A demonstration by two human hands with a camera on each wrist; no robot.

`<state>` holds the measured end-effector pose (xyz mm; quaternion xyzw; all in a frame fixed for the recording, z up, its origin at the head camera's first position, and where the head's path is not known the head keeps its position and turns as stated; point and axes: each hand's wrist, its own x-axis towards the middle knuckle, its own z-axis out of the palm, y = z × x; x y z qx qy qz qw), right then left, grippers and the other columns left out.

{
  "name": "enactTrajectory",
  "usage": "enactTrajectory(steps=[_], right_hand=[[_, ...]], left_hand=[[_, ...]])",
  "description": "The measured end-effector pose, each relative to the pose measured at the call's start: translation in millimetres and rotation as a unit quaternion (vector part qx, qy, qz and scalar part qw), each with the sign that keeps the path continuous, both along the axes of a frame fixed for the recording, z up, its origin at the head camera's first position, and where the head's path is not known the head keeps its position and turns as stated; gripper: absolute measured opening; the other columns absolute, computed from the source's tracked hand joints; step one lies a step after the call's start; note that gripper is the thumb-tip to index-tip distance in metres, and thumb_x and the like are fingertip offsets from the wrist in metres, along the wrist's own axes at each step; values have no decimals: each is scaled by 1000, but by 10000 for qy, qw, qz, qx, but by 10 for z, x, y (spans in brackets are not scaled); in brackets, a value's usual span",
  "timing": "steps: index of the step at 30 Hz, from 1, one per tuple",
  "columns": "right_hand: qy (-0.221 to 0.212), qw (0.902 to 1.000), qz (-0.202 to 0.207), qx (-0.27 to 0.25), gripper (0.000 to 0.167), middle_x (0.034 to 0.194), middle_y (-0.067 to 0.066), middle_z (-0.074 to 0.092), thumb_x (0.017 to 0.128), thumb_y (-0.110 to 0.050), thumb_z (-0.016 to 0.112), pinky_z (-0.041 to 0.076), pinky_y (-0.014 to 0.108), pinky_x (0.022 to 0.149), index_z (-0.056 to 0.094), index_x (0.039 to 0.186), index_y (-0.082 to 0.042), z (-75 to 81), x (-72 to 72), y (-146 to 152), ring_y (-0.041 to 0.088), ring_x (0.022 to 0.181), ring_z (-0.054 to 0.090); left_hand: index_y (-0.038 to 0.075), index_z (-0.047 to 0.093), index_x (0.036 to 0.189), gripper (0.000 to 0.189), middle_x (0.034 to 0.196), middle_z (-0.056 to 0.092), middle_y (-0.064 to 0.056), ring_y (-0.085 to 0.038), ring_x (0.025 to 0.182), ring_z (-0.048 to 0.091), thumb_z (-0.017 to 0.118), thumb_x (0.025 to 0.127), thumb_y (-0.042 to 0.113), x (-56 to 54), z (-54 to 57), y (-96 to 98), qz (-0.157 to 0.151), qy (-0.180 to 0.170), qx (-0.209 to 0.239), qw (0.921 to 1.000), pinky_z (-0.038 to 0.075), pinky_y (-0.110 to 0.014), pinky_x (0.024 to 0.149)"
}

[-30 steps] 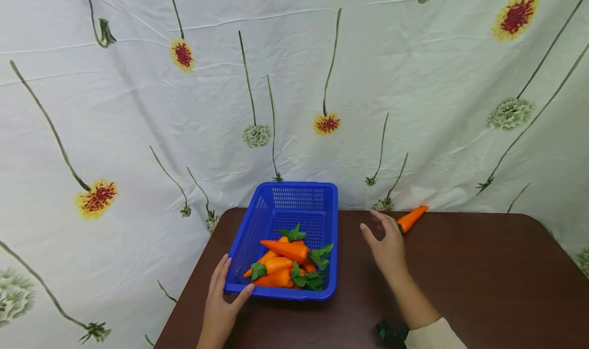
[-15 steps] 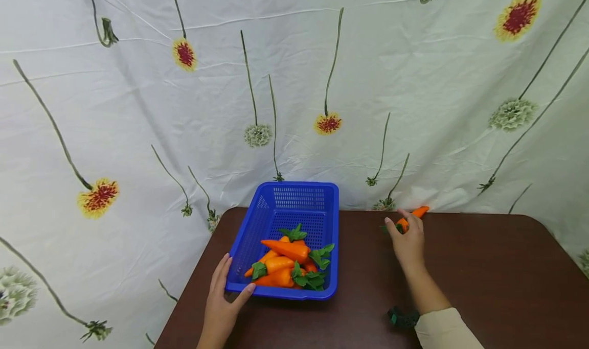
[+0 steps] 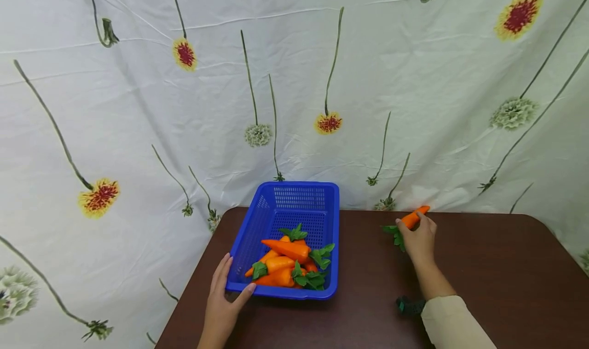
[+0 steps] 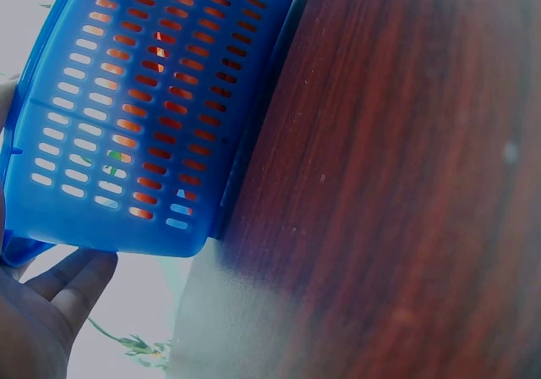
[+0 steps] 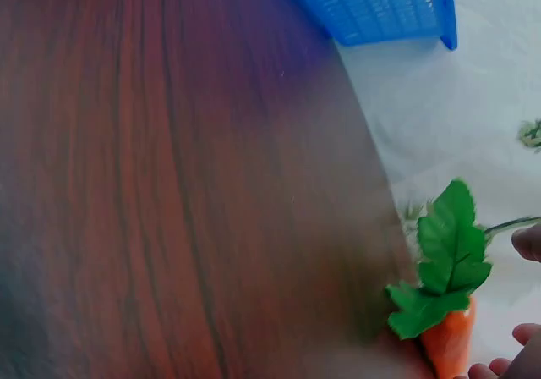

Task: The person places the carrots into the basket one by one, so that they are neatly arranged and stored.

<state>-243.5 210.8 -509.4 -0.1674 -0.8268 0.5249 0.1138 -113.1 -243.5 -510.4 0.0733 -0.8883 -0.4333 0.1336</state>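
My left hand (image 3: 221, 303) rests at the near left corner of a blue plastic basket (image 3: 299, 294), thumb on the front rim, the other fingers fairly straight along the side. In the left wrist view its fingertips lie by the basket's perforated wall (image 4: 51, 231). Several orange carrots (image 3: 286, 249) with green leaves are heaped in the basket's near half. At the table's back edge lies one more carrot (image 3: 409, 219), its leafy top (image 3: 394, 234) pointing left. My right hand (image 3: 421, 242) is around it; the right wrist view shows the thumb (image 5: 529, 242) apart from the carrot (image 5: 450, 345).
The dark brown wooden table (image 3: 497, 277) ends just behind the basket and the lone carrot. A white cloth (image 3: 294, 98) with printed flowers hangs behind it. A dark strap-like device (image 3: 409, 306) sits beside the right sleeve (image 3: 453, 321).
My right hand has moved right and slightly down to the lone carrot, uncovering its leafy top. That carrot, the basket and my left hand look the same.
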Motion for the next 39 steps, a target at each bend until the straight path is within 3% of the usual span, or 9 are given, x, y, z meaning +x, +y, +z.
enactTrajectory(steps=[12,19,29,39], right_hand=[[-496,9987,68,110,90,160,35,11,99,-41,62,36,63,113,14,159,5,-98,-135,78,55,138,33],[-648,9971,178,355,88,158,38,14,99,-36,61,34,64,114,12,158,8,-131,-173,90,55,139,30],[-552,9967,104,587,84,156,39,21,97,-30,63,32,63,116,19,157,10,-202,-191,141,55,140,29],[-600,9972,67,431,82,155,40,21,97,-27,60,31,62,116,18,157,9,-211,-194,168,54,139,30]], left_hand=[[23,33,159,87,167,24,-3,-34,149,30,78,87,44,9,8,-4,-49,38,4,10000,30,-68,115],[24,33,159,88,167,25,-2,-33,149,30,78,87,44,9,5,-3,-21,15,7,10000,30,-68,115],[23,33,159,89,167,25,-3,-34,149,30,78,86,46,6,2,-2,27,-32,-42,10000,30,-69,114],[23,33,159,87,167,25,-3,-34,148,31,78,87,44,5,-1,-2,-26,40,-42,10000,31,-68,114]])
